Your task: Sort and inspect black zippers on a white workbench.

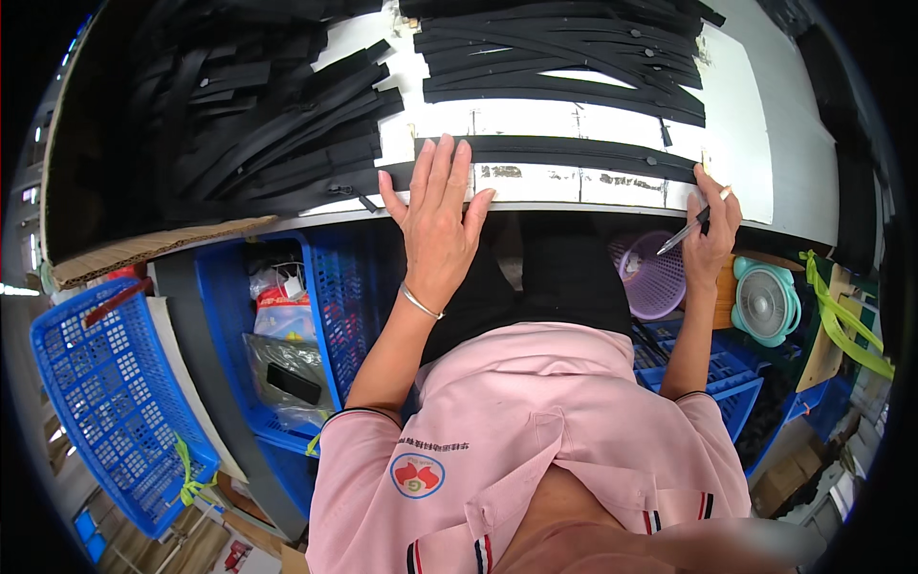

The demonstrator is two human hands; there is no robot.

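Observation:
A long black zipper (pixel 574 151) lies stretched out along the near part of a white marked board (pixel 526 117). My left hand (pixel 438 225) rests flat on its left part, palm down, fingers stretched out and slightly spread. At the zipper's right end, my right hand (pixel 710 239) touches the tip with its index finger. A silver and black pen (pixel 675 239) is held in the fingers of that hand, its point towards the lower left. Near my left fingertips, another zipper's slider (pixel 340 190) shows at the board's near edge.
Behind the board's near strip lies a stack of black zippers (pixel 564 57); a looser heap of zippers (pixel 268 134) covers the left side. Under the table edge are a blue crate (pixel 320 325), a purple basket (pixel 660 287) and a turquoise fan (pixel 765 304). Another blue crate (pixel 105 383) stands far left.

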